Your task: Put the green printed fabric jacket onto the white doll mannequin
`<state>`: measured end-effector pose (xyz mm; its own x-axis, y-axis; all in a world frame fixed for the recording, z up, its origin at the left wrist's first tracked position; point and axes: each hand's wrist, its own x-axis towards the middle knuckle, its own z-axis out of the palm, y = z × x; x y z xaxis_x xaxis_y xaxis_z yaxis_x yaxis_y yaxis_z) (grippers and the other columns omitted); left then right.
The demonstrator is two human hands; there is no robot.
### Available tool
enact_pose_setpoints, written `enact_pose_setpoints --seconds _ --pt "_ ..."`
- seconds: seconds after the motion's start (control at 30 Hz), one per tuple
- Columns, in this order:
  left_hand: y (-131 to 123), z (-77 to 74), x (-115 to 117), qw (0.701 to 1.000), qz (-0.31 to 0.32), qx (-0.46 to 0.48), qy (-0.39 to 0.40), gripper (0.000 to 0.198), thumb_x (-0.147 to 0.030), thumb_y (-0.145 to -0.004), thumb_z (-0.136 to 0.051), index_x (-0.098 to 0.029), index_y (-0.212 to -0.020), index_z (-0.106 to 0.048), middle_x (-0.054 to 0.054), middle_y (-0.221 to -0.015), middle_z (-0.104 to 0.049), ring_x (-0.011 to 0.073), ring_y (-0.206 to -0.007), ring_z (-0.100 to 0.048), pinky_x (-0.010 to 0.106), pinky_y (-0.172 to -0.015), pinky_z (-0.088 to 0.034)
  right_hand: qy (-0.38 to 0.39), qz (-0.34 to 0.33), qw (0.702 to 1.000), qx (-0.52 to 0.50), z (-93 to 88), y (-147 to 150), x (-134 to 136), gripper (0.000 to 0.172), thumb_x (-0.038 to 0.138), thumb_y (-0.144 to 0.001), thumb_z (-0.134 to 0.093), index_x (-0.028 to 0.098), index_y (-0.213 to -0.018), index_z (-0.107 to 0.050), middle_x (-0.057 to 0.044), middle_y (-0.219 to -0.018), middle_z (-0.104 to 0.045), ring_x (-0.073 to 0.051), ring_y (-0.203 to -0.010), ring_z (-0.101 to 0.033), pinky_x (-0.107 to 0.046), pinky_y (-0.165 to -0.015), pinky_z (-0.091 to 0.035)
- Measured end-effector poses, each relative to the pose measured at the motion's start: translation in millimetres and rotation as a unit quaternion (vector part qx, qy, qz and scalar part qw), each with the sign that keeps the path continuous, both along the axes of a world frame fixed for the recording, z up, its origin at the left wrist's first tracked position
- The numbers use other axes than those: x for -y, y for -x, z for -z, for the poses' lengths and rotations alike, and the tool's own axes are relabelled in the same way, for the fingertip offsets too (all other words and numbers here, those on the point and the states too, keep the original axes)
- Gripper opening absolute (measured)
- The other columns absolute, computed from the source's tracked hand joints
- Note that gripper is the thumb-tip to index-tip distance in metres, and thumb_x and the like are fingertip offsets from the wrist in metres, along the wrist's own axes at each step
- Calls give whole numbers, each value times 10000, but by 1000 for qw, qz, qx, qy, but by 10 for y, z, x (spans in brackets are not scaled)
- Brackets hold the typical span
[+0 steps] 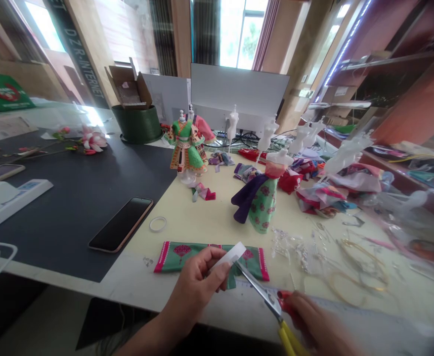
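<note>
My left hand (202, 279) pinches a small white strip (234, 253) between thumb and fingers. Beneath it a green fabric piece (167, 258) with pink borders and dark pink motifs lies across the table edge. A small green flap hangs below the left fingers. My right hand (309, 316), partly blurred, is closed on the red part of a pair of scissors (259, 287), whose yellow handle shows below. The blade tips point up-left and reach the white strip by the left fingertips. Whether they touch it I cannot tell.
Behind stand a mini mannequin in a green dress (263, 200) with a purple drape and another in a patterned dress (187, 148). A phone (121, 224) and a white ring (158, 224) lie left. Fabric scraps (328, 190), beads (302, 249) and golden wire (368, 272) spread right.
</note>
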<state>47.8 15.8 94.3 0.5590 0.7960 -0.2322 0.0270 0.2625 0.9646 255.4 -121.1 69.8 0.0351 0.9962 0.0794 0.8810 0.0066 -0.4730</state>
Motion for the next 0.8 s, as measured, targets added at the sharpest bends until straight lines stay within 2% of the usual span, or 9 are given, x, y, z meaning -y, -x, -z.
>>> enact_pose_setpoints --seconds 0.27,0.5,0.8 --pt "-8 2 9 1000 1 -14 -7 280 -393 -800 -613 -150 -938 -630 -2 -655 -570 112 -607 -487 247 -589 -422 -9 -8 1000 3 17 -34 2 435 320 -605 -737 254 -1012 -600 -53 -956 -696 -192 -612 -657 -256 -535 -529" --pt "-18 15 4 1000 0 -16 -4 275 -393 -802 -615 -152 -934 -627 -5 -653 -570 109 -605 -485 243 -592 -422 -15 3 1000 -7 7 -11 -12 407 277 -599 -731 257 -985 -603 -39 -959 -701 -196 -683 -678 -240 -576 -541" --pt "-11 5 1 1000 1 -15 0 259 -385 -799 -613 -156 -919 -628 -1 -658 -578 115 -607 -494 248 -594 -430 -15 13 1000 -7 5 -9 -16 409 291 -562 -754 254 -944 -610 -41 -929 -701 -203 -655 -668 -268 -563 -546"
